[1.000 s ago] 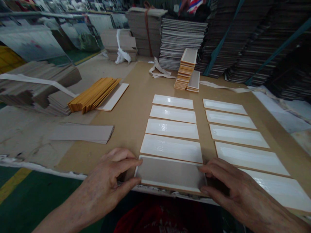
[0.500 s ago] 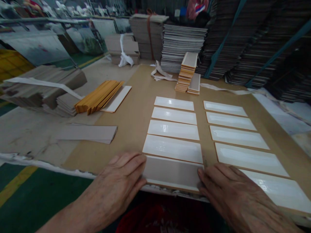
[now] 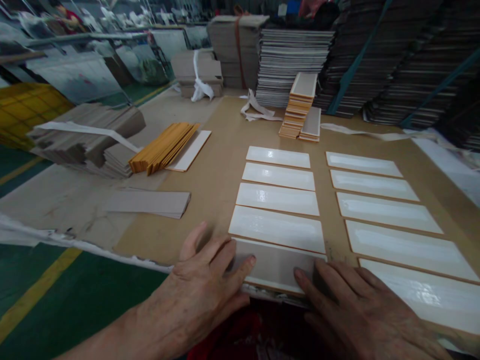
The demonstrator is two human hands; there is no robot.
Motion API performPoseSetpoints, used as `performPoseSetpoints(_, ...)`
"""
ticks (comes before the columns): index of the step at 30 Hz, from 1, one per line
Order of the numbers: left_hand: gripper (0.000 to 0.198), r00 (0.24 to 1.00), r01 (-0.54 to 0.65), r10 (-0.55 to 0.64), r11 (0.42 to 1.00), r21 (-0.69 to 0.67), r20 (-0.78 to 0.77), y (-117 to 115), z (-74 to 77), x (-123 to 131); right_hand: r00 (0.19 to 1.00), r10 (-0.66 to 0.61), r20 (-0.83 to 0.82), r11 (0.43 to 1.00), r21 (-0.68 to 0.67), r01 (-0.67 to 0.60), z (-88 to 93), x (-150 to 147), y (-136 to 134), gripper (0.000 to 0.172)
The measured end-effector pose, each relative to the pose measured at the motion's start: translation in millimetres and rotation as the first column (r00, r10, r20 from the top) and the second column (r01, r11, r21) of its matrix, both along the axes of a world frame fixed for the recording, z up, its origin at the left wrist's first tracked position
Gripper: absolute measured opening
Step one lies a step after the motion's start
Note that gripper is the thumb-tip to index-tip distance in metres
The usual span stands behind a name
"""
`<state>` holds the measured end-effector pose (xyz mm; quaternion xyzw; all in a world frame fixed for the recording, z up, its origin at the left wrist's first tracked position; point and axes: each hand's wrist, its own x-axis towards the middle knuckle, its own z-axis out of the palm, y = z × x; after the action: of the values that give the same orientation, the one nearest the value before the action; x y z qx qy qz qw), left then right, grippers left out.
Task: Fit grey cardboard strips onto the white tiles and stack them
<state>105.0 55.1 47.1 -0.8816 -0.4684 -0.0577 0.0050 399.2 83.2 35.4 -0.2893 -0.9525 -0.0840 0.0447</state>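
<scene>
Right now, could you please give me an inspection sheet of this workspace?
Surface: brown cardboard sheet covers the table.
Job's things: matte grey tile at the near edge; four glossy white tiles lie beyond it, and five more form the right column.
Clutter: tile stack, fanned orange-edged tiles, grey card strips, white strap scraps.
Grippers: left hand and right hand lie flat and open, fingers on the grey tile's ends.
Cables: nothing seen.
Surroundings: tall board stacks behind the table.

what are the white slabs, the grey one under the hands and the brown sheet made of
White slabs: probably glazed ceramic tile; glossy glints, orange-tan edges. Grey slab under left hand and right hand: likely the same tile, matte face, maybe unglazed. Brown sheet: matte cardboard or kraft paper.
</scene>
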Motion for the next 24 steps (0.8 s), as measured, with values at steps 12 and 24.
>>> performPoseSetpoints(12, 0.035, 0.996, 0.082, -0.082, 0.997, 0.006, 0.040, 4, 2.6, -10, 0.994, 0.025, -0.110, 1.000, 0.001, -0.025, -10.0, 15, -2, 0.038)
performPoseSetpoints(24, 0.024, 0.983, 0.184, -0.181, 0.975, -0.124, 0.034, 15, 14.1, -20, 0.956, 0.044, -0.290, 0.993, -0.090, -0.073, 2.9, 12, 10, 0.031)
